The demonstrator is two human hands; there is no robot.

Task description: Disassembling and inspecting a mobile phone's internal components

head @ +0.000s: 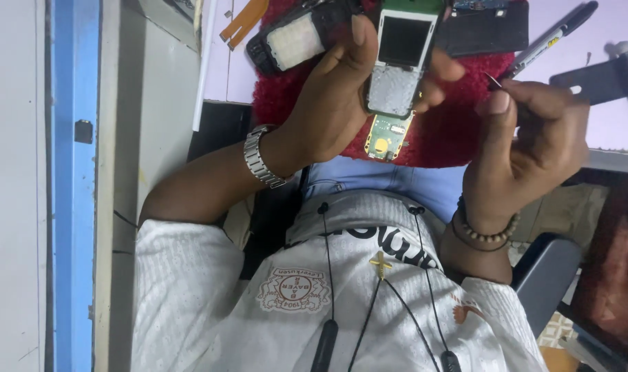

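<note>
Clearly, the main risk here is a slip. The left hand (335, 103) holds the opened mobile phone (396, 65) only between the thumb and the curled fingers, in the air above the red fluffy cloth (458, 131), so a loose hold could let it fall or turn. The right hand (527, 145) has its fingers closed tight around a thin dark tool (496, 83), perhaps tweezers or a small screwdriver, and the tip stands just beside the phone's right edge; a sudden push could scratch the bare circuit board (385, 134), in my judgement.

The phone is in the upper middle of the frame, upright and tilted a little. Its front cover is off: a dark small screen at the top, a pale grey keypad sheet below, and the green board with a yellow round contact showing at the bottom. A detached phone cover (293, 38) lies at upper left, and a black marker pen (551, 38) at upper right.
</note>
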